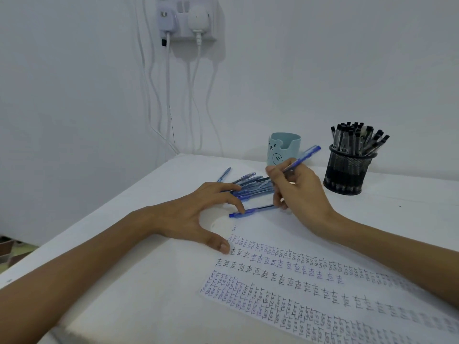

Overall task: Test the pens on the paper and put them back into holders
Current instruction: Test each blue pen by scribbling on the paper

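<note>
Your right hand (300, 194) grips a blue pen (304, 156): fingers curled round the barrel, the pen's far end angled up toward the teal bear holder (285, 147). The writing end is hidden behind your fingers.

Your left hand (196, 209) is spread flat, gripping nothing. Its fingers rest on the pile of blue pens (258, 184) and the thumb sits at the top left corner of the paper (298, 281).

A second blue pen (248, 211) lies flat on the table (409, 207), between your hands and just above the paper. Your left index fingertip touches it near the clip end, and your right fingertips are at its dark end. Can't tell if they pinch it.

The paper is covered in slanted rows of "TEST" and other test marks in blue and black ink.

One loose blue pen (224, 174) lies apart, left of the pile. The teal holder stands behind the pile. The black mesh holder (347, 172) stands to its right, packed with upright black pens (355, 137).

A wall socket (188, 18) with two plugs is on the wall, its cables hanging behind the table.
</note>
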Motion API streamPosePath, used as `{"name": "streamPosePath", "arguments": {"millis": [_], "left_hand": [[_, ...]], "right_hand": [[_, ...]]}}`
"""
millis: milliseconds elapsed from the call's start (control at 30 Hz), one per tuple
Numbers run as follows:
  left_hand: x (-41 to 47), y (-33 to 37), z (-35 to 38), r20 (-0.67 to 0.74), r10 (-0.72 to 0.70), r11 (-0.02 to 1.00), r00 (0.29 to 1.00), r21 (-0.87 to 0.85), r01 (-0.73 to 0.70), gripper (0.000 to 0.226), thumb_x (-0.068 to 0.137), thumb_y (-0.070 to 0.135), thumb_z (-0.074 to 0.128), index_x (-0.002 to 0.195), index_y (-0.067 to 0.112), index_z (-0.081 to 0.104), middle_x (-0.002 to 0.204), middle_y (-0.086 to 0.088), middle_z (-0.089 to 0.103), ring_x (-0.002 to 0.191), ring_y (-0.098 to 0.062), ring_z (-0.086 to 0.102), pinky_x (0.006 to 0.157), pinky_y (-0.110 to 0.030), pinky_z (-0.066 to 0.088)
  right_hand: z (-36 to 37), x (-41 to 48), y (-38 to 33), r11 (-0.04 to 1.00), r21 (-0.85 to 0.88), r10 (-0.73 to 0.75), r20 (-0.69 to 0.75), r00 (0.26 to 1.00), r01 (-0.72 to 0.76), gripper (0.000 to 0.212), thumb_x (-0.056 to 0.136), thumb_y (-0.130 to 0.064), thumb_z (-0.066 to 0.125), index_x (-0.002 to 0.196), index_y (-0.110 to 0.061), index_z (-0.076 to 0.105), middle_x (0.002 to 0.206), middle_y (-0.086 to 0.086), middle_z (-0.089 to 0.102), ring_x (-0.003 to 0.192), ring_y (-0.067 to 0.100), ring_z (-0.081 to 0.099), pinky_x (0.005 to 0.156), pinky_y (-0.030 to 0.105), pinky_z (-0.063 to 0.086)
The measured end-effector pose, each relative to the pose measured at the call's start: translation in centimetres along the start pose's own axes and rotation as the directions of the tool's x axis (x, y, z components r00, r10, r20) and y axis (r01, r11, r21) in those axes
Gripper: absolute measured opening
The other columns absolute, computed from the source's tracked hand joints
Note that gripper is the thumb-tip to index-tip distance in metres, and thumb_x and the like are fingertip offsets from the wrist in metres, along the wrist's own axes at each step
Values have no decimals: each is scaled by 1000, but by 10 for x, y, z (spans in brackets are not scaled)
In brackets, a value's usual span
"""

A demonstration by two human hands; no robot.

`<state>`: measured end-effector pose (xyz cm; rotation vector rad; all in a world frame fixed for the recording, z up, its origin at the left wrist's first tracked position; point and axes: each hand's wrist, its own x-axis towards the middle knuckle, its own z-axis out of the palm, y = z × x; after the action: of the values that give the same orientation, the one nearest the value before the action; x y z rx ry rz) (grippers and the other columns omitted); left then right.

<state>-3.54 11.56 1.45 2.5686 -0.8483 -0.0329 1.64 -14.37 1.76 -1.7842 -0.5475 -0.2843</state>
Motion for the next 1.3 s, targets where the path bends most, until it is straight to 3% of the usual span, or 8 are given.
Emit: {"name": "streamPosePath", "arguments": {"millis": [133, 300, 500, 567, 667, 833, 1067, 1300], "left_hand": [[-2, 3, -3, 32, -14, 1000, 999, -13, 14, 68, 71, 67, 82, 131, 65, 50, 158, 40, 18, 153, 8, 11, 122, -23, 18], [-1, 3, -1, 2, 2, 1000, 1000, -11, -2, 72, 71, 68, 83, 135, 60, 51, 162, 31, 23, 154, 1, 16, 127, -35, 22], [-1, 2, -2, 15, -2, 1000, 1000, 5, 1, 73, 71, 70, 81, 136, 55, 52, 161, 31, 23, 154, 3, 15, 127, -34, 22], [-1, 0, -1, 12, -13, 1000, 1000, 13, 13, 77, 70, 73, 79, 139, 52, 51, 161, 30, 23, 154, 4, 14, 128, -37, 22], [-1, 0, -1, 12, -24, 1000, 1000, -2, 24, 81, 70, 73, 80, 141, 48, 50, 161, 30, 24, 154, 3, 15, 129, -39, 23], [1, -2, 0, 23, -38, 999, 999, -6, 38, 88, 68, 77, 78, 144, 44, 47, 161, 31, 25, 154, 2, 16, 128, -42, 26], [0, 1, -1, 42, -44, 999, 998, -2, 44, 89, 68, 74, 78, 146, 40, 48, 163, 29, 23, 155, 3, 12, 129, -40, 22], [0, 2, -1, 46, -47, 999, 998, 6, 47, 89, 68, 74, 77, 145, 41, 48, 163, 30, 23, 154, 4, 13, 129, -40, 23]], "right_hand": [[1, -3, 5, 1000, 12, 4, 58, 998, -4, 27, 104, -42, 51, 100, -16, 56, 69, 6, 66, 65, 34, 71, 61, 44, 62], [6, -3, 1, 1000, 1, -9, 81, 997, 9, 21, 107, -35, 46, 103, -17, 57, 85, 13, 73, 85, 16, 74, 76, 37, 64], [9, -9, -12, 963, 220, 122, 161, 979, -156, 27, 107, -24, 49, 107, -3, 66, 88, 17, 75, 75, 32, 72, 55, 34, 57], [12, -10, -13, 962, 176, 166, 220, 961, -207, 15, 101, -16, 58, 97, -4, 65, 78, 15, 71, 64, 30, 64, 44, 28, 45], [16, -13, -14, 962, 96, 207, 359, 910, -257, 7, 96, -9, 61, 91, -4, 60, 63, 8, 61, 52, 19, 48, 44, 24, 37], [19, -16, -22, 991, -42, 130, 515, 847, -126, 18, 95, -10, 62, 88, 7, 62, 64, 11, 67, 48, 15, 48, 49, 26, 42], [24, -20, -17, 998, -51, 66, 467, 882, -48, 13, 88, -6, 65, 76, -7, 66, 61, 8, 69, 54, 16, 54, 57, 28, 44], [23, -19, -16, 998, -49, 63, 496, 866, -44, 15, 89, -5, 67, 75, -8, 66, 60, 6, 67, 58, 16, 55, 64, 31, 47]]}}
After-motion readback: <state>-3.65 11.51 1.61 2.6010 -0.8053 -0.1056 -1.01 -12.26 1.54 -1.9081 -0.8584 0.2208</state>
